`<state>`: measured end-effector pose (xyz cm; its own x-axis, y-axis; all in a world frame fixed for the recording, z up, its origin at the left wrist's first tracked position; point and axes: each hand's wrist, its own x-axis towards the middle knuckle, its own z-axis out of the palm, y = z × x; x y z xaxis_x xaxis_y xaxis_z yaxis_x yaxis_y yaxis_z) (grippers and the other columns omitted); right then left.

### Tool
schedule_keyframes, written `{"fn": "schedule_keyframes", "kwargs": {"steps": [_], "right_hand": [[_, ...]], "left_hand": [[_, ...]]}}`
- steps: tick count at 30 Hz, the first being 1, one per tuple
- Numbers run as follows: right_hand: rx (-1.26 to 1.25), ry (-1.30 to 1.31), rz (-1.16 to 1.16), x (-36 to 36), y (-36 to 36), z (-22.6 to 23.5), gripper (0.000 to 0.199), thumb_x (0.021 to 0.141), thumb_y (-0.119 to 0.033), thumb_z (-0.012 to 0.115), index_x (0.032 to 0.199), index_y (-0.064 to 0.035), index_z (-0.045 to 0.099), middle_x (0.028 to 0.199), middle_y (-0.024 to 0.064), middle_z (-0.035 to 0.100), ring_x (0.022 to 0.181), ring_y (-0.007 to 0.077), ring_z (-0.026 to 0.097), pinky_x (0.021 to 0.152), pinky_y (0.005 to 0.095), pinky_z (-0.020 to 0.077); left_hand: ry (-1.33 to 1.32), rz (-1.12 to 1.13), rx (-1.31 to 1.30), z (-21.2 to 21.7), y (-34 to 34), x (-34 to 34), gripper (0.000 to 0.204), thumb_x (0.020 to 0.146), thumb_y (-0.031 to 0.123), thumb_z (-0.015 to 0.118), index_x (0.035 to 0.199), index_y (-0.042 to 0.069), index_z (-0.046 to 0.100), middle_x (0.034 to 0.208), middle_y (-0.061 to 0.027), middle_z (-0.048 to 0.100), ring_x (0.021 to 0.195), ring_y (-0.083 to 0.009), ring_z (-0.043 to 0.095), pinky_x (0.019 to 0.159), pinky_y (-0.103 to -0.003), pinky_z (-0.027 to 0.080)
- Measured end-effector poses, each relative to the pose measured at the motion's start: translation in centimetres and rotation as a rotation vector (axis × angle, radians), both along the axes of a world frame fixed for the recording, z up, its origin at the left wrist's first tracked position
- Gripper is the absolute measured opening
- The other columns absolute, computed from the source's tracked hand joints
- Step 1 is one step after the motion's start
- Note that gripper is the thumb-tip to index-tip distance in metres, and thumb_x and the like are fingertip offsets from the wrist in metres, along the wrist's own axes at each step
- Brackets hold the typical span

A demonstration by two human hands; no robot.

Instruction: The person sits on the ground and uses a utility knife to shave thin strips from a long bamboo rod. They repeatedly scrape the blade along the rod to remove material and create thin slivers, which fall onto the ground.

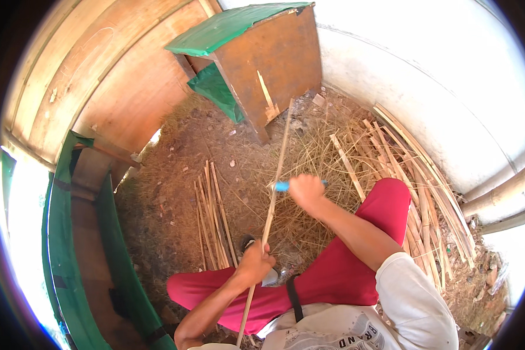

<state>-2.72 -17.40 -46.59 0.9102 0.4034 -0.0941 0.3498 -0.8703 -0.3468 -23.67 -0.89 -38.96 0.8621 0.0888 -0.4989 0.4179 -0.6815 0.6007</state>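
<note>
A long, thin bamboo strip [282, 157] runs lengthwise in front of me, from beside my lap up toward the wooden cabinet. My left hand [255, 263] is closed round its lower part, above my left leg. Farther up, my right hand [307, 190] grips the blue handle [282, 186] of a small tool, perhaps a knife. The tool's working end meets the strip's edge, but is too small to make out. Thin shavings [297, 219] lie heaped on the ground beneath my right hand.
Several slim strips [211, 216] lie at the left of the strip in hand. A larger pile of bamboo strips [423, 198] spreads at the right, by the white wall [420, 76]. A brown cabinet [274, 58] with a green cover stands ahead; a green-covered bench [79, 233] is at the left.
</note>
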Motion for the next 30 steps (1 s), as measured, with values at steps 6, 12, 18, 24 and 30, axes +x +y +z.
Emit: {"fn": "schedule_keyframes", "kwargs": {"steps": [6,12,18,24,30], "right_hand": [[-0.002,-0.135,0.024,1.6,-1.6,-1.7,0.014,0.084,-0.011,0.064,0.077,-0.0015,0.071,0.074,0.0172,0.069,0.066,0.029,0.071,0.054,0.0424,0.0565],[-0.077,0.044,0.084,1.6,-1.6,0.4,0.016,0.089,-0.009,0.06,0.085,0.0002,0.072,0.08,0.0195,0.071,0.072,0.0303,0.073,0.058,0.0431,0.058],[-0.098,0.065,-0.156,4.6,-4.5,-3.1,0.015,0.091,-0.008,0.059,0.096,-0.0011,0.072,0.091,0.0199,0.072,0.083,0.0328,0.073,0.069,0.0442,0.0591],[-0.131,0.079,-0.12,4.4,-3.7,-4.0,0.018,0.092,-0.01,0.057,0.096,-0.0014,0.073,0.096,0.0197,0.073,0.088,0.0333,0.073,0.076,0.0433,0.0591],[-0.133,0.112,-0.234,5.4,-5.5,-5.7,0.019,0.093,-0.011,0.058,0.096,-0.0018,0.073,0.098,0.0178,0.073,0.093,0.0329,0.073,0.076,0.0434,0.0591]], "left_hand": [[0.078,-0.033,-0.079,1.9,0.6,-3.9,0.025,0.082,0.008,0.067,0.098,0.0,0.05,0.072,-0.0089,0.054,0.067,-0.0206,0.057,0.064,-0.037,0.048],[0.131,-0.038,0.01,4.6,0.7,-6.6,0.026,0.082,0.011,0.068,0.096,0.001,0.05,0.07,-0.0088,0.056,0.064,-0.0216,0.058,0.063,-0.036,0.049],[0.324,0.007,-0.046,7.5,1.0,-13.9,0.026,0.081,0.011,0.073,0.091,0.007,0.049,0.072,-0.0017,0.054,0.066,-0.0118,0.052,0.061,-0.031,0.046],[0.402,0.081,-0.08,8.8,1.5,-17.4,0.025,0.082,0.009,0.072,0.09,0.008,0.048,0.07,-0.0011,0.053,0.063,-0.011,0.052,0.058,-0.031,0.045],[0.473,0.138,-0.104,9.9,1.4,-20.2,0.024,0.083,0.007,0.071,0.089,0.008,0.048,0.069,-0.0006,0.053,0.061,-0.0102,0.051,0.055,-0.03,0.045]]}}
